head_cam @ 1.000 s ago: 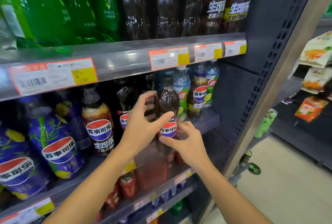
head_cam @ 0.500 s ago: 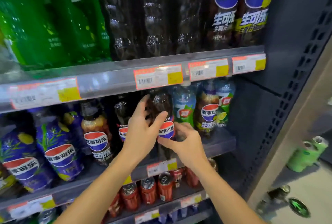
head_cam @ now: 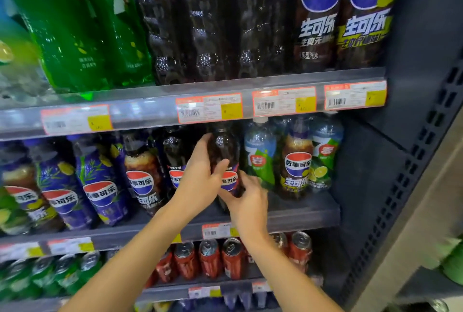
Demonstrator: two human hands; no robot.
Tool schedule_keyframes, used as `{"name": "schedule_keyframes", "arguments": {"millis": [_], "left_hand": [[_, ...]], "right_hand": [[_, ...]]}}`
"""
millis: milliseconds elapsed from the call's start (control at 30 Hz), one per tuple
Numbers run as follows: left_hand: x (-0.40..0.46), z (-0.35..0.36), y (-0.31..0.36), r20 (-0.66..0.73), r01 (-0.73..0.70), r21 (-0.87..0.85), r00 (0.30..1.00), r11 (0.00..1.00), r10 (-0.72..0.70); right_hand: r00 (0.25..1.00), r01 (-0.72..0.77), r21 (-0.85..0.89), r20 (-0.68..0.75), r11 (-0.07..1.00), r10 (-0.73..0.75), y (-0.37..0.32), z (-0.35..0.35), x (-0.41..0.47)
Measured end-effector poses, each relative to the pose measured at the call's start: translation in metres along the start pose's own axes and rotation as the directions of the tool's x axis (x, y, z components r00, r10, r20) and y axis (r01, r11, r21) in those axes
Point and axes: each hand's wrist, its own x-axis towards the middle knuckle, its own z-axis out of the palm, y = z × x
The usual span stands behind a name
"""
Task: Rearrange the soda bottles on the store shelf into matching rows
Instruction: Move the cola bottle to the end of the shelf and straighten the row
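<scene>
On the middle shelf (head_cam: pixel 300 214), left hand (head_cam: pixel 200 181) wraps the upright cola bottle (head_cam: pixel 224 151) — right hand (head_cam: pixel 246 201) cups its base, just below.

Two bare forearms; hands (head_cam: pixel 200 181) ungloved; no sleeves, rings or watch visible.

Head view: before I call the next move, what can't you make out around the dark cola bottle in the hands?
- Dark cola bottle: its base, hidden by the right hand.
- Its label: partly covered by the left hand.
- Its cap: lost in shadow under the upper shelf rail.
- Price tags: blurred, unreadable.
</scene>
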Motion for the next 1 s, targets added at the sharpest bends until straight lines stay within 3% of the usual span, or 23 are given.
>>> {"name": "schedule_keyframes", "arguments": {"millis": [267, 400, 767, 1000], "left_hand": [[-0.003, 0.003, 0.013, -0.123, -0.014, 0.219, 0.992, 0.976, 0.042], [-0.006, 0.004, 0.018, -0.144, 0.034, 0.171, 0.99, 0.985, -0.009], [-0.001, 0.003, 0.017, -0.129, 0.039, 0.241, 0.992, 0.97, -0.008], [-0.007, 0.0, 0.015, -0.105, -0.04, 0.391, 0.99, 0.919, 0.088]], "right_hand": [[0.998, 0.051, -0.07, 0.033, 0.996, -0.049, -0.001, -0.002, -0.003], [0.996, 0.09, -0.064, 0.029, 0.994, -0.089, -0.001, 0.0, -0.004], [0.998, 0.049, -0.067, 0.03, 0.997, -0.047, -0.004, 0.003, 0.0], [0.994, 0.026, -0.249, 0.113, 0.968, 0.002, -0.014, -0.004, -0.004]]}}
